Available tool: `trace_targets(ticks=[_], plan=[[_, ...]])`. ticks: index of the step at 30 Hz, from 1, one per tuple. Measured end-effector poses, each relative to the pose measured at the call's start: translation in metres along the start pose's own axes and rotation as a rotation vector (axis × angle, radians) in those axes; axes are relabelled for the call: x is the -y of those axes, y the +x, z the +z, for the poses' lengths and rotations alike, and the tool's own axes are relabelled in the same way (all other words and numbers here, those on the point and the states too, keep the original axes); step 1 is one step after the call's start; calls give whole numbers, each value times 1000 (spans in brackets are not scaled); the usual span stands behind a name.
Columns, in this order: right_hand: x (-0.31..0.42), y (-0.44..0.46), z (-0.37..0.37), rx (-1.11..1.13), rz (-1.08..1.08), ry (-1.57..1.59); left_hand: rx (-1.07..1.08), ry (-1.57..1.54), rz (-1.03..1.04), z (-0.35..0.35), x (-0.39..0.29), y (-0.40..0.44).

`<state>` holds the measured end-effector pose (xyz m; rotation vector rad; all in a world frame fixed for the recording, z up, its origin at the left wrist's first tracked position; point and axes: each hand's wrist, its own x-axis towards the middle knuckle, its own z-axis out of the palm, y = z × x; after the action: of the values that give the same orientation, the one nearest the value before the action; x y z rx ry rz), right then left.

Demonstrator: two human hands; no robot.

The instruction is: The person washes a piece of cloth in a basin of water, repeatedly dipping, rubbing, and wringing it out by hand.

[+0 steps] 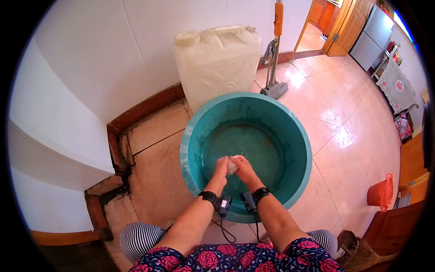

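Both my hands are inside a large round green basin (186, 158), close together above its bottom. My left hand (220, 167) and my right hand (244, 167) are closed around a small pale, whitish thing (232, 167). The fingers cover much of it, so its kind cannot be made out; it looks soft, like a wet cloth. A shallow layer of water (247, 145) seems to lie in the basin. Each wrist wears a black strap with a small dark device, and cables hang from the devices near the basin's front rim.
Behind the basin stand a big white plastic jerrycan (222, 63) and a mop with an orange grip (278, 20). A red bin (379, 195) sits on the tiled floor (335, 149) to the right. A straw broom (362, 258) lies at lower right; a fridge (372, 38) stands far back.
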<state>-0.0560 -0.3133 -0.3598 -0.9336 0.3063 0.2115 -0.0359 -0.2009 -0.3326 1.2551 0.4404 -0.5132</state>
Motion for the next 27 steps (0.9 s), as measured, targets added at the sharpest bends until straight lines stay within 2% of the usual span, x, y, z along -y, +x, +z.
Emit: trace_targets(ticks=[1,4,7,10,13,14,17,20,23,27], plan=[[-3,2,12,-39,-65,-95,-39,-25,-65,-1,-6,-3],[22,-21,68,-134,20,-477,182,-489,-283,-17,10,17],[13,-14,66,-220,-606,-1021,447,-607,-163,-15,9,15],[18,-13,57,-421,-666,-1343,324,-583,-230,1,-6,-6],[9,1,16,-434,-749,-1272,439,-349,-119,7,3,-4],[8,5,8,-456,-482,-1033,446,-338,-115,9,5,-7],[-9,11,4,-249,-1000,-1327,373,-418,-173,4,14,7],[-7,-8,48,-158,-703,-1002,299,-578,-243,-8,-7,-1],[-10,-13,57,-256,-653,-1187,420,-641,-287,-18,-3,6],[18,-25,61,-359,-684,-1509,428,-549,-289,1,-21,-19]])
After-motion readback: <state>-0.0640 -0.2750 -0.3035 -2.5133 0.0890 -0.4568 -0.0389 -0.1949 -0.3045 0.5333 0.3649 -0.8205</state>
